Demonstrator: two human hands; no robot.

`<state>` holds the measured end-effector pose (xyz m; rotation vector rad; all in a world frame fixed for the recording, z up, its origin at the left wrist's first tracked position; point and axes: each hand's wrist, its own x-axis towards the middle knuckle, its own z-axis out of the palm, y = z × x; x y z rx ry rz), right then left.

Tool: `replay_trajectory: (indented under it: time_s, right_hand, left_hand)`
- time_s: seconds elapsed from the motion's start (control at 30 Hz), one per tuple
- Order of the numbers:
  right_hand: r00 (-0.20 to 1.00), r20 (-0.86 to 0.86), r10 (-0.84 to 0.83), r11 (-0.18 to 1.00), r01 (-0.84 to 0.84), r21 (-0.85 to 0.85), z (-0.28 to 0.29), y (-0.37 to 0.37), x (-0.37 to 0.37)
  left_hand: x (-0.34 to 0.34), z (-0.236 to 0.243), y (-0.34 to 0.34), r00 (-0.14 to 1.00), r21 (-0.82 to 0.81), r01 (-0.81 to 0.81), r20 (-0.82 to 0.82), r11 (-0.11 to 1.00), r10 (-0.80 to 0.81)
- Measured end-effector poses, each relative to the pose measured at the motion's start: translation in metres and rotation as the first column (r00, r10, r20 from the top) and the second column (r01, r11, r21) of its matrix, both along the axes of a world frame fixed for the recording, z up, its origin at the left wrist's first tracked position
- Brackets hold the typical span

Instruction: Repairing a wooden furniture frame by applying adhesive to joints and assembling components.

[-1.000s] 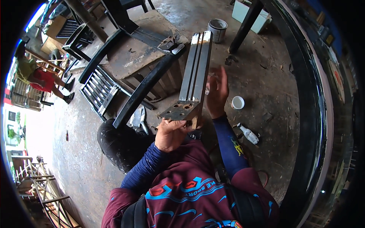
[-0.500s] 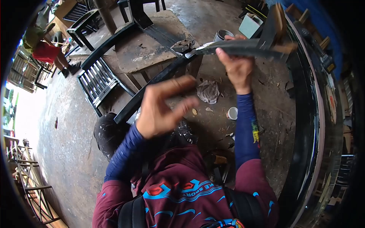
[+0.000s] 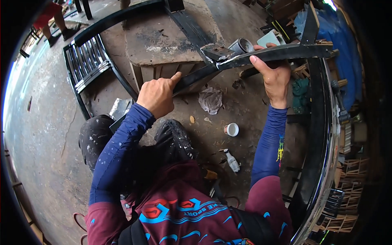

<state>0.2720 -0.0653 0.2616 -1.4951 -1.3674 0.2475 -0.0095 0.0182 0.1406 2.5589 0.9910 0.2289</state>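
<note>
My left hand [image 3: 157, 94] is closed round the long dark rail [image 3: 194, 78] of a wooden furniture frame, its index finger pointing along it. My right hand [image 3: 274, 79] grips a dark curved wooden piece [image 3: 311, 52] from below, thumb on its near face and some fingers over the top. That piece has a short dark upright [image 3: 310, 22] at its right. Its left end, smeared with white paste [image 3: 222, 62], meets the rail near a flat dark block [image 3: 216, 52]. Behind these stands a worn, paint-spattered wooden box table [image 3: 149, 51].
A slatted black frame [image 3: 89, 62] lies left. A metal can [image 3: 241, 46], rag [image 3: 210, 100], white cup [image 3: 231, 130] and white bottle [image 3: 232, 161] are around me. A long dark frame [image 3: 316, 106] bounds the right, blue sheeting [image 3: 349, 77] beyond. Another person's legs [image 3: 47, 28] show upper left.
The grooved piece, earlier upright in my hands, has swung flat to the right and meets the rail. My left hand left it and moved onto the rail. My right hand rose and gripped it.
</note>
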Motion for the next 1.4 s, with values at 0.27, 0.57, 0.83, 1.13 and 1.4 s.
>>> replay_trajectory:
  time_s: [0.27,0.57,0.83,1.13,1.4]
  right_hand:
    - [0.997,-0.043,-0.059,0.997,0.057,-0.057,0.001,0.017,-0.014]
    - [0.998,-0.027,-0.057,0.994,0.054,-0.091,0.001,0.031,-0.012]
    - [0.999,0.046,0.021,0.999,-0.023,0.046,0.000,0.032,-0.014]
    - [1.000,0.029,-0.010,0.992,0.007,0.124,-0.004,0.020,-0.012]
    - [0.985,-0.019,-0.172,0.965,0.173,0.195,0.000,0.024,-0.005]
  left_hand:
    - [-0.004,0.000,-0.005,1.000,0.134,0.002,0.003,0.991,-0.002]
    - [-0.002,0.010,0.001,0.999,-0.057,-0.019,-0.032,0.998,0.017]
    - [0.005,0.016,0.008,0.965,0.058,0.016,0.261,0.998,-0.030]
    - [0.140,0.014,0.003,0.737,0.252,-0.179,0.675,0.951,-0.040]
    - [0.164,0.008,0.015,0.732,0.304,-0.233,0.681,0.924,-0.040]
